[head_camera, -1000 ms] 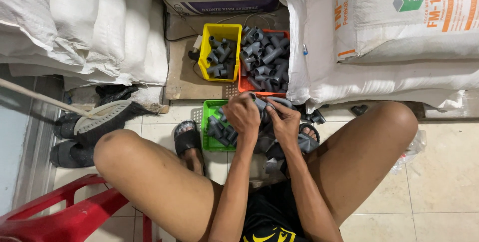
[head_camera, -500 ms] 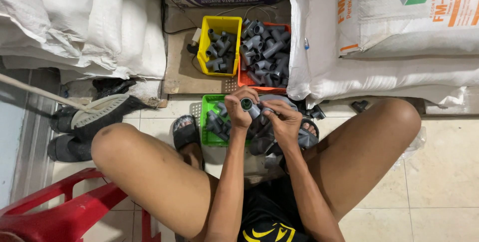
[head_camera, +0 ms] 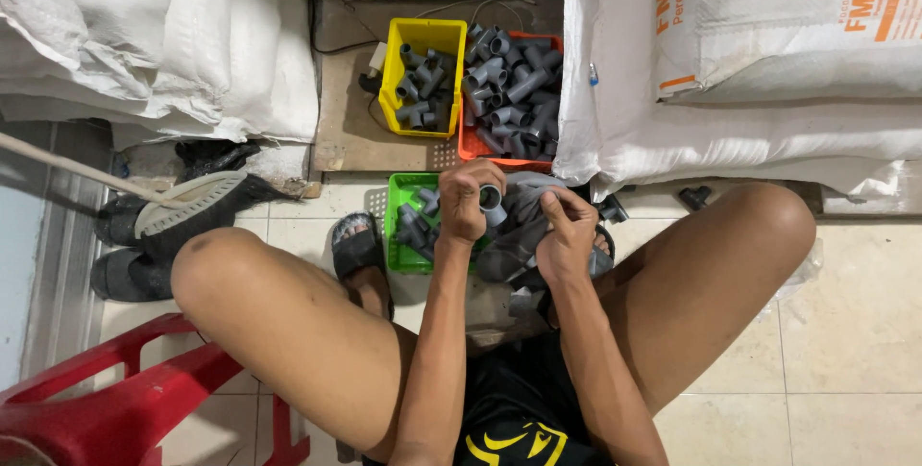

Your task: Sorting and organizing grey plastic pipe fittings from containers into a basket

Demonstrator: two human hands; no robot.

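My left hand [head_camera: 465,201] grips a grey pipe fitting [head_camera: 492,199] with its round opening facing up, held over the green basket [head_camera: 401,187]. My right hand [head_camera: 567,232] is closed on a grey cloth or bag [head_camera: 519,235] that lies among more grey fittings between my knees. The two hands are close together, nearly touching. Further out, a yellow bin [head_camera: 424,36] and an orange bin [head_camera: 474,144] both hold several grey pipe fittings.
White sacks [head_camera: 163,34] are stacked at the left and printed sacks [head_camera: 768,72] at the right. Dark shoes [head_camera: 144,226] lie by my left knee, a sandal [head_camera: 355,245] on my foot. A red plastic stool [head_camera: 115,399] stands at lower left.
My left hand has turned the fitting so its opening faces up and shifted slightly right. My right hand has dropped lower onto the grey cloth.
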